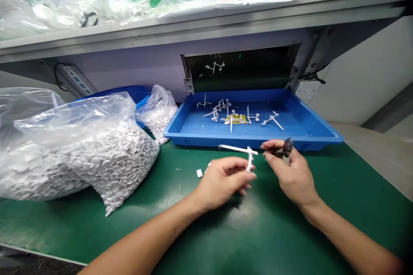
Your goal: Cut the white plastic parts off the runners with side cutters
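My left hand (226, 178) is closed, pinching a white plastic sprue (238, 149) between thumb and fingers. The sprue's long thin arm points left, with a short stem running down into the grip. Just to the right, my right hand (292, 172) is wrapped round a pair of nippers (287, 148), whose dark jaws stick up above the fingers; most of the handles are hidden in the palm. A small gap separates the two hands. On the green table left of my left hand lies a small white plastic piece (199, 173).
Behind the hands a blue tray (258, 142) holds several white sprues (222, 109), below a conveyor opening (241, 66) with another sprue on its belt. Clear bags of small white parts (109, 159) stand at left. A metal shelf (193, 19) hangs over the table (258, 232).
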Motion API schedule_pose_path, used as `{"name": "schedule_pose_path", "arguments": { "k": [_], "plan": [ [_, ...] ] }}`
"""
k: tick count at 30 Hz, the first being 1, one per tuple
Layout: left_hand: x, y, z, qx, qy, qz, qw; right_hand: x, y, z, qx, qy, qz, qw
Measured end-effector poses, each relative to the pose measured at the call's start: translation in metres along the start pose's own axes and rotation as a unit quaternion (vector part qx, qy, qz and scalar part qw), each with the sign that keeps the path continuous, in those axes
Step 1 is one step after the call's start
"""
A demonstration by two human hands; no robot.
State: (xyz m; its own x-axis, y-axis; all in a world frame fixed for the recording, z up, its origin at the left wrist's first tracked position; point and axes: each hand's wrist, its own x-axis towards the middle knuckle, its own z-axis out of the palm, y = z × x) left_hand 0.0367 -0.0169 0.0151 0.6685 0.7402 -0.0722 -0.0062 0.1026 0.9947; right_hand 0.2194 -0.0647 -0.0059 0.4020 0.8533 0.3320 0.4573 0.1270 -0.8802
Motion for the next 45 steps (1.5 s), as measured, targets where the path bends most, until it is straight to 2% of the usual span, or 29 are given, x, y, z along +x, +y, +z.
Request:
{"name": "schedule_pose_path", "arguments": {
  "k": [3,4,6,9,13,29,35,40,45],
  "plan": [
    [0.003,0.011,-0.016,0.052,0.083,0.056,0.994,0.000,-0.005,-0.004,-0.093,-0.114,-0.080,0.986],
    [0.003,0.013,-0.020,0.075,0.093,0.067,0.991,-0.001,-0.005,-0.002,-0.124,-0.146,-0.098,0.977],
    [0.003,0.013,-0.025,0.117,0.084,0.085,0.986,-0.004,-0.005,0.002,-0.174,-0.172,-0.115,0.963],
    [0.002,0.010,-0.024,0.158,0.057,0.105,0.980,-0.006,-0.001,0.008,-0.216,-0.173,-0.121,0.953],
    [0.002,0.007,-0.021,0.192,0.049,0.110,0.974,-0.007,0.001,0.008,-0.233,-0.171,-0.137,0.947],
    [0.002,0.004,-0.019,0.201,0.055,0.107,0.972,-0.008,-0.001,0.008,-0.237,-0.174,-0.148,0.944],
    [0.003,-0.004,-0.026,0.245,0.036,0.129,0.960,-0.009,0.005,0.007,-0.259,-0.213,-0.130,0.933],
    [0.008,-0.010,-0.031,0.280,0.017,0.140,0.950,-0.003,0.004,0.002,-0.209,-0.269,-0.114,0.933],
    [0.015,-0.005,-0.032,0.327,0.013,0.196,0.924,0.013,0.003,-0.022,-0.179,-0.301,-0.056,0.935]
  ]
}}
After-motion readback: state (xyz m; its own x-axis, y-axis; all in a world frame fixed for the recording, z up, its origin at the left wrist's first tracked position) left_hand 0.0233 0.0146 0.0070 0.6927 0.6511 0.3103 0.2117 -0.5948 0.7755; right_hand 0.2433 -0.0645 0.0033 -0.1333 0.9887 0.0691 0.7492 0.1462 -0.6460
